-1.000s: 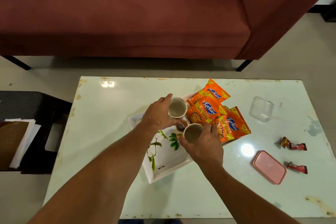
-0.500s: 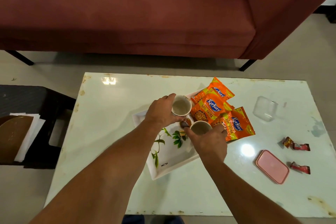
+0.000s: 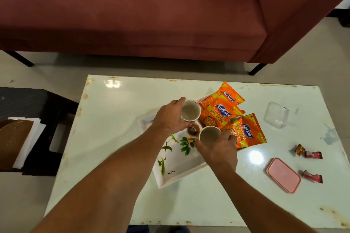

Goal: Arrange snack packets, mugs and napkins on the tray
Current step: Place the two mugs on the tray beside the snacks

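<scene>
White tray: it lies on the counter, and its bare part with the green leaves is on the near left
Orange snack packets: three of them fill the far right part of the tray, and the near one pokes past the edge
Left hand: its fingers curl round the far mug, which stands up straight, just beside the packets
Right hand: it wraps round the near mug, also up straight
Mugs: close together over the middle of the tray; I cannot tell if they sit on it or hang just above it
Small brown thing: it is between the two mugs, too small to name
Room to put down: I think the bare space lies near and left of both hands, nearer the left hand
Napkins: I see none on the tray
</scene>
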`<action>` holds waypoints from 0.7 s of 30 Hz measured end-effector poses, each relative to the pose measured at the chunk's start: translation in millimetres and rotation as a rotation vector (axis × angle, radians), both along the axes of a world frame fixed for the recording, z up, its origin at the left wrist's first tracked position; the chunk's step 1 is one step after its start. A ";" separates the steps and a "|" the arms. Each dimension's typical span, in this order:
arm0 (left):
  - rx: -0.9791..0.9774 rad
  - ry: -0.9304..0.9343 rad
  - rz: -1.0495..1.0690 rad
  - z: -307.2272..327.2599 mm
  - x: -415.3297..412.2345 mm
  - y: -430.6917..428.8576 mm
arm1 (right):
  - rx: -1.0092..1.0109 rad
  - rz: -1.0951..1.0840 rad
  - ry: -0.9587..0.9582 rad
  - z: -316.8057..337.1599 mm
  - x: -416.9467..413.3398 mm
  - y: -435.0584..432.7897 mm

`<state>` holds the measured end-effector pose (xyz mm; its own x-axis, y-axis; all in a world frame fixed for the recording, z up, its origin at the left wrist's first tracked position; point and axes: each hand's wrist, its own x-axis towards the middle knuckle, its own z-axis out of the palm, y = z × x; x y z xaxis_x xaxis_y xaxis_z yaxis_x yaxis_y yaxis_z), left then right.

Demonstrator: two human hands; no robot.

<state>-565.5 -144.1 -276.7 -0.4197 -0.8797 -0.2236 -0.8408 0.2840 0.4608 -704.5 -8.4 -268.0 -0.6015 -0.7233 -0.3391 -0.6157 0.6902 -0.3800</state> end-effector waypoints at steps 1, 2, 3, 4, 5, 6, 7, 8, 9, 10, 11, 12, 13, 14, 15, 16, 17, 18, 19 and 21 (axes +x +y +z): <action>0.010 -0.013 -0.024 2.0 -0.3 -2.2 | 0.007 0.033 0.011 1.2 -0.6 -0.4; 0.026 -0.027 -0.052 4.9 0.0 -5.2 | 0.015 0.068 0.020 2.6 -1.0 -0.7; 0.049 -0.042 -0.081 8.1 0.0 -8.7 | 0.023 0.108 0.030 4.0 -1.6 -0.7; 0.074 -0.058 -0.110 11.5 0.3 -12.3 | 0.029 0.158 0.043 5.1 -2.1 -0.5; 0.095 -0.074 -0.137 14.6 0.1 -15.6 | 0.038 0.211 0.060 6.3 -2.1 -0.4; 0.110 -0.090 -0.158 16.7 -0.3 -18.3 | 0.050 0.261 0.075 7.6 -1.8 -0.5; 0.120 -0.103 -0.169 17.7 -0.9 -20.2 | 0.064 0.304 0.087 9.0 -1.3 -0.8; 0.127 -0.113 -0.169 18.2 -1.4 -21.0 | 0.076 0.342 0.097 10.1 -0.4 -1.4; 0.131 -0.117 -0.162 18.0 -1.7 -21.2 | 0.087 0.377 0.105 10.8 0.5 -2.3; 0.132 -0.120 -0.155 17.4 -2.0 -20.8 | 0.102 0.411 0.109 11.2 1.5 -3.3; 0.133 -0.122 -0.149 16.5 -2.2 -20.0 | 0.123 0.442 0.111 11.5 2.6 -4.3; 0.133 -0.122 -0.143 15.6 -2.3 -18.6 | 0.145 0.465 0.115 11.6 3.9 -4.8; 0.130 -0.118 -0.131 14.8 -3.0 -17.2 | 0.159 0.476 0.127 11.7 5.3 -5.5; 0.120 -0.114 -0.115 14.5 -3.9 -15.7 | 0.160 0.469 0.147 11.8 6.7 -6.2; 0.103 -0.111 -0.095 14.4 -5.2 -14.0 | 0.149 0.445 0.171 12.1 8.0 -6.9; 0.080 -0.109 -0.077 14.0 -6.7 -12.2 | 0.137 0.417 0.187 12.2 9.0 -7.5; 0.057 -0.105 -0.066 13.4 -8.1 -10.7 | 0.128 0.402 0.196 12.0 9.1 -8.6; 0.041 -0.098 -0.063 12.8 -9.0 -9.9 | 0.122 0.409 0.198 11.2 8.3 -10.1; 0.034 -0.094 -0.067 13.0 -9.6 -9.7 | 0.119 0.435 0.200 10.7 6.3 -11.9; 0.028 -0.104 -0.091 14.5 -9.2 -11.6 | 0.099 0.514 0.212 10.2 0.1 -15.2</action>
